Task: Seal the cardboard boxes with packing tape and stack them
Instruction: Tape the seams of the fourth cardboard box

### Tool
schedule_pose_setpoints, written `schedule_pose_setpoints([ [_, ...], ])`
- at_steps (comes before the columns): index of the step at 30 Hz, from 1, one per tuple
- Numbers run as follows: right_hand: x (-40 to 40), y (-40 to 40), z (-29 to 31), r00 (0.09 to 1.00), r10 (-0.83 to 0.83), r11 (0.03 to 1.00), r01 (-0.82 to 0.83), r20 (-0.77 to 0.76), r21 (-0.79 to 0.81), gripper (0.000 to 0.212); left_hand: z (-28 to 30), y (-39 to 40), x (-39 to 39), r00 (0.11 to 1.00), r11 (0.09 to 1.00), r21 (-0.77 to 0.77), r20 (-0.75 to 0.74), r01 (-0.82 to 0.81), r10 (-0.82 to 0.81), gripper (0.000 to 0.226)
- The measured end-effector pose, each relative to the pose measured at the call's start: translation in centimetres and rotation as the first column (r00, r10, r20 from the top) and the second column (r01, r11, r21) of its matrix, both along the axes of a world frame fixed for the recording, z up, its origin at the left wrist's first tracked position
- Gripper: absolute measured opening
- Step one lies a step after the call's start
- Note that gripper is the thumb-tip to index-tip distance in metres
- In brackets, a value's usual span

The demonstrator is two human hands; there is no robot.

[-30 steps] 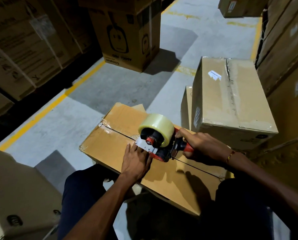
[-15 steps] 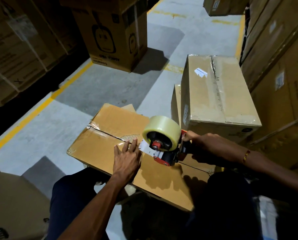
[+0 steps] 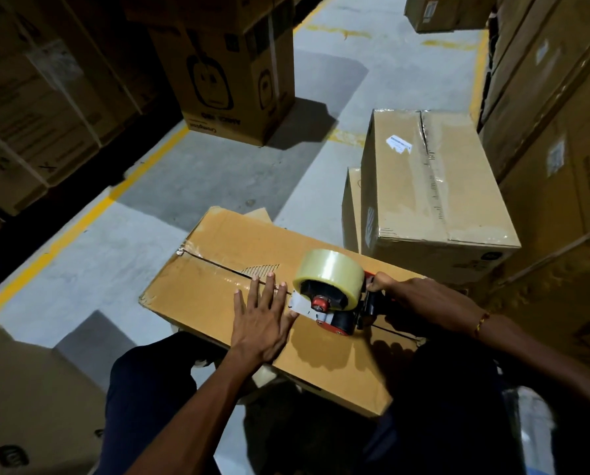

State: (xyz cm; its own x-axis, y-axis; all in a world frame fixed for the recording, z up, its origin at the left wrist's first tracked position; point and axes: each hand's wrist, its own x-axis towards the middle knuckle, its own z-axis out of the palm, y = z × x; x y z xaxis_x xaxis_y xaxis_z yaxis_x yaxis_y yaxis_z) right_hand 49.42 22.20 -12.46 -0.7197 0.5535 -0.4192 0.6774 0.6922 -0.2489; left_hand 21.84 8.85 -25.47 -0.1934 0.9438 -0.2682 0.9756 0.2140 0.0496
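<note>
The right hand (image 3: 420, 305) grips the handle of a red and black tape dispenser (image 3: 341, 313) that carries a roll of clear packing tape (image 3: 327, 272). The dispenser rests on the top seam of a brown cardboard box (image 3: 238, 255), which lies across the person's knees. Just left of the grip, the left hand (image 3: 262, 320) lies flat with straight fingers on the taped part of the seam, touching the dispenser's front plate. Beyond the grip, a sealed pale cardboard box (image 3: 434, 186) stands on the grey concrete floor (image 3: 218, 176). Far left of the grip runs a yellow floor line (image 3: 81, 228).
</note>
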Motion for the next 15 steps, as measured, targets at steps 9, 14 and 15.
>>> schedule_pose_setpoints([
  [9,0.1,0.0,-1.8,0.998,-0.059,0.998,0.059,-0.004,-0.020,0.044,0.3,-0.7,2.8,0.916,0.917,0.022,0.031,0.399,-0.399,0.059],
  [14,0.1,-0.1,-2.0,0.995,-0.097,0.992,0.096,-0.015,-0.081,0.039,-0.4,-0.3,-1.6,0.988,0.988,0.016,0.021,0.153,-0.153,0.075],
  [15,0.2,-0.1,-2.0,0.996,-0.084,0.994,0.083,-0.011,-0.069,0.045,-0.5,-0.3,-2.9,0.997,0.997,0.006,0.015,0.072,-0.072,0.072],
])
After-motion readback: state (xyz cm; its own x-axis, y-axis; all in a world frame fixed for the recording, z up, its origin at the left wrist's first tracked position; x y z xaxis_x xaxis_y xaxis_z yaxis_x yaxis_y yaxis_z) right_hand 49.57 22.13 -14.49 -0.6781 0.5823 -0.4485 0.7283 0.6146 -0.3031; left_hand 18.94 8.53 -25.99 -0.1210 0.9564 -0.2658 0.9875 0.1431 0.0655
